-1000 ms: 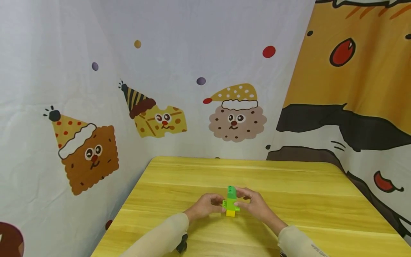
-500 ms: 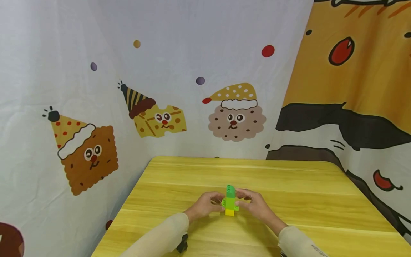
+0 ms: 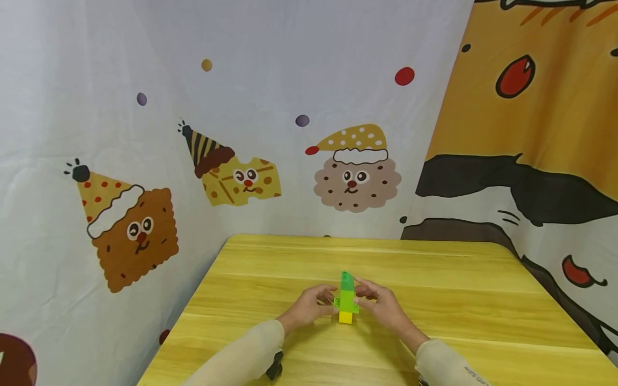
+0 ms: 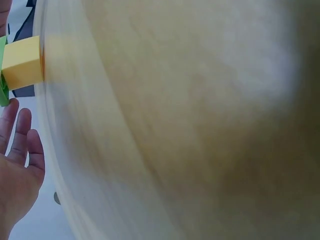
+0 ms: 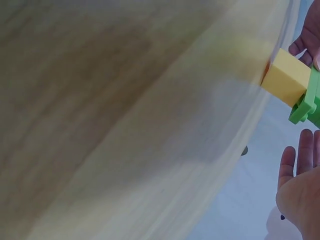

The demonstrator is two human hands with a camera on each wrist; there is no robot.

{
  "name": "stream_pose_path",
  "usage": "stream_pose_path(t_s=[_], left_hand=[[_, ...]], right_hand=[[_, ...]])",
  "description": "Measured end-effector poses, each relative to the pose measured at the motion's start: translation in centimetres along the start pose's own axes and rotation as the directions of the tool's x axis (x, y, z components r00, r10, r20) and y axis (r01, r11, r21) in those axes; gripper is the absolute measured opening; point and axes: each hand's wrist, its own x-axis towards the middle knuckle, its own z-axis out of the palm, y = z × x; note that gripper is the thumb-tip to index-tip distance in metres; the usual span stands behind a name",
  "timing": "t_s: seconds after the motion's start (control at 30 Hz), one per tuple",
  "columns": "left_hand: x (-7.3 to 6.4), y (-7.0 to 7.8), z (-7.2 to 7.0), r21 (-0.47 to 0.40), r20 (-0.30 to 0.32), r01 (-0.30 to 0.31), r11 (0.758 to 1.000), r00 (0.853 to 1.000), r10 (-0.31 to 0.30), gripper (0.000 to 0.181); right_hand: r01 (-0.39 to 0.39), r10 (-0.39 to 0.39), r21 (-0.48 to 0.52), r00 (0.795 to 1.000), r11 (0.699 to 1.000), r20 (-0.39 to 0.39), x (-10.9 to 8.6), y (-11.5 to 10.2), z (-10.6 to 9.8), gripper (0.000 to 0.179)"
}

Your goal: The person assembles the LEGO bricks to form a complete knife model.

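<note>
A small tower of toy building blocks (image 3: 346,301) stands on the table: a yellow block (image 3: 345,317) at the bottom, lime green pieces jutting out at both sides, a darker green sloped block (image 3: 346,281) on top. From the left my left hand (image 3: 306,306) holds the lime part, thumb in front. My right hand (image 3: 383,308) holds the right side, thumb at the lime part and index finger by the dark green block. In the left wrist view the left hand's outer fingers (image 4: 20,142) extend beside the yellow block (image 4: 22,62); its thumb is out of frame.
The wooden table (image 3: 270,257) reaches back to a white wall hanging (image 3: 260,32) printed with cartoon biscuits and cheese. A patterned drape (image 3: 483,134) closes the right side. Near the left sleeve (image 3: 241,354) a black object (image 3: 274,366) shows.
The block tower has tipped from a lean to a more upright stance, so its top sits higher and its upper studs show less. Both hands stay beside it with only slight shifts.
</note>
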Motion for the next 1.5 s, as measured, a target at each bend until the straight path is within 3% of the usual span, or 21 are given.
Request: stream_pose_path(t_s=[0.63, 1.0, 1.3, 1.5], left_hand=[[0.1, 0.1, 0.0, 0.049, -0.001, -0.013, 0.999, 1.0, 0.013, 0.056], [0.1, 0.4, 0.0, 0.036, -0.013, -0.069, 0.997, 0.997, 0.069, 0.061], [0.2, 0.4, -0.1, 0.045, -0.006, -0.1, 0.994, 0.995, 0.1, 0.061], [0.5, 0.5, -0.3, 0.03, 0.022, -0.062, 0.998, 0.998, 0.062, 0.064]], right_hand=[[0.011, -0.012, 0.015, 0.999, 1.0, 0.052, -0.3, 0.2, 0.1, 0.068], [0.044, -0.041, -0.031, 0.996, 0.999, 0.08, -0.1, 0.9, 0.1, 0.074], [0.024, -0.02, -0.048, 0.997, 0.999, 0.08, 0.2, 1.0, 0.3, 0.082], [0.033, -0.025, -0.068, 0.994, 0.997, 0.11, 0.4, 1.4, 0.4, 0.085]])
